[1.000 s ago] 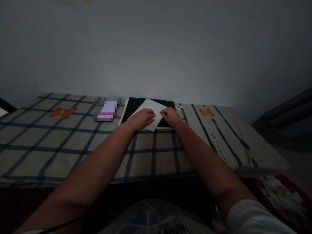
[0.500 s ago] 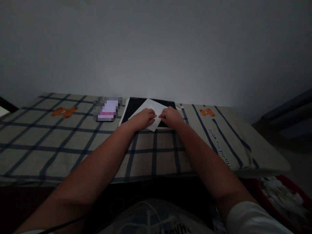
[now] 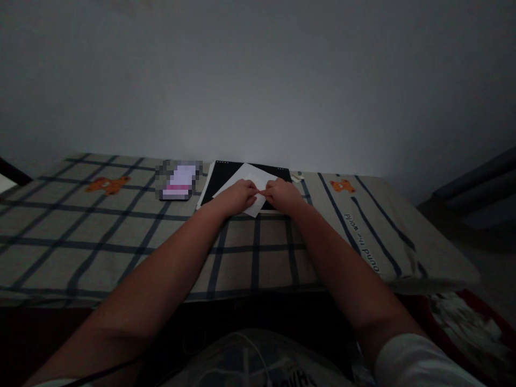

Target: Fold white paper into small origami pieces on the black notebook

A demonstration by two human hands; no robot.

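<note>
The head camera faces forward, down toward the paper

Two hands, one white paper, one black pad, two orange figures.

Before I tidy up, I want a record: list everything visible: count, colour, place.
Paper: one, white, on the pad
Pad: one, black, on the cloth
Blurred device: one, lilac and pink, left of pad
Cloth: one, pale with dark stripes, under pad
Bear prints: two, orange, cloth's left and right
Lettering: one line, dark, cloth's right
Scrap: one, pale, right of pad
Wall: one, grey, behind
Unclear item: one, red and whitish, bottom right
Unclear shape: one, dark, right edge
Shirt: one, pale, bottom
Left hand, right hand: two, bare, meeting over paper
</note>
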